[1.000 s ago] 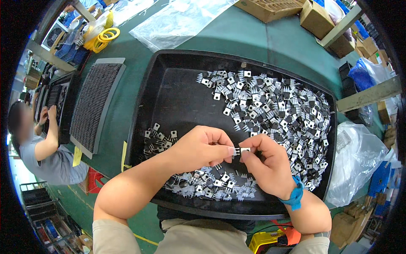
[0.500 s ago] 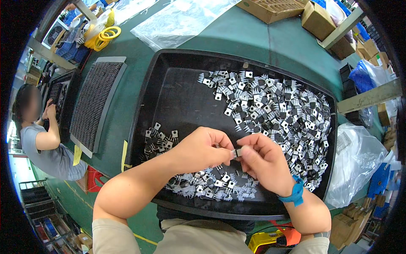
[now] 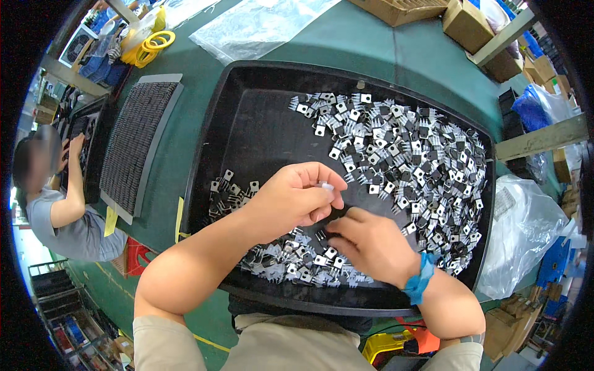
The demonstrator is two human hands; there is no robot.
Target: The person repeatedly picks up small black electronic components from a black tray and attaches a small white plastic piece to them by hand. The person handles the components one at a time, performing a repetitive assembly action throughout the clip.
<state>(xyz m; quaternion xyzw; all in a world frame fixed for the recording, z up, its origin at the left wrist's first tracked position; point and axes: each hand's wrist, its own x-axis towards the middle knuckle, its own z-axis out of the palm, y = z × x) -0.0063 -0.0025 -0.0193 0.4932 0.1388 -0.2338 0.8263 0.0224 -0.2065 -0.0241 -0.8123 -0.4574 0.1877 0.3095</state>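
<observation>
Over the big black tray of loose metal-tabbed parts, my right hand rests fingers-down on the near pile, while my left hand pinches a small clear piece at its fingertips.

The right hand covers whichever small black metal-tabbed component its hidden fingertips touch.

To your left a flat ridged grey mat lies on the green table, a yellow tape roll beyond it. Clear plastic sheet and cardboard boxes sit farther off.
</observation>
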